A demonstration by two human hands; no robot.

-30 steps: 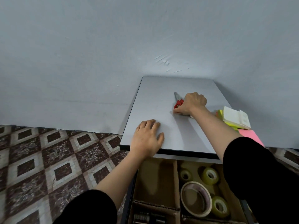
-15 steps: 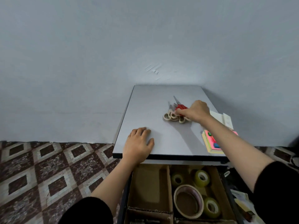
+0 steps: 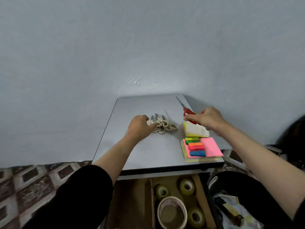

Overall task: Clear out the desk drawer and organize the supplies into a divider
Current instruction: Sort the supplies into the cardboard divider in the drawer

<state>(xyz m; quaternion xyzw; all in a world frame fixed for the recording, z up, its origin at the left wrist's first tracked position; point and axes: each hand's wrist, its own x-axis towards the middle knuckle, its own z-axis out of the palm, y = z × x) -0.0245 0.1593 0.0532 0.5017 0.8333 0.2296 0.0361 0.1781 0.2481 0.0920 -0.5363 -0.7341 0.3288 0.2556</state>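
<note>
The left hand (image 3: 139,125) is reaching to the left edge of the cream scissors (image 3: 162,124), which are lying in a small heap mid-surface (image 3: 148,151), blades pointing away toward the wall and handle loops toward the person. Its fingers are curling over the nearest loops, but they are hidden behind the back of the hand, so I cannot tell whether it is gripping them. This hand is much the nearer to the heap.

To the right, the red scissors (image 3: 187,110) are being held above the notes (image 3: 196,129), long axis running from the handle up and left toward the far edge. The right hand (image 3: 206,119) is pinching them by the handle, fingers closed round it.

The divider (image 3: 149,195) is sitting in the open drawer below the near edge, tape rolls (image 3: 187,186) filling its right compartment; both scissor lots are lying beyond it, so the coming move is probably a pull back and down.

Half a second ago the left hand was resting flat near the front-left edge, and the right hand was at the heap with the red pair among the cream ones.
</note>
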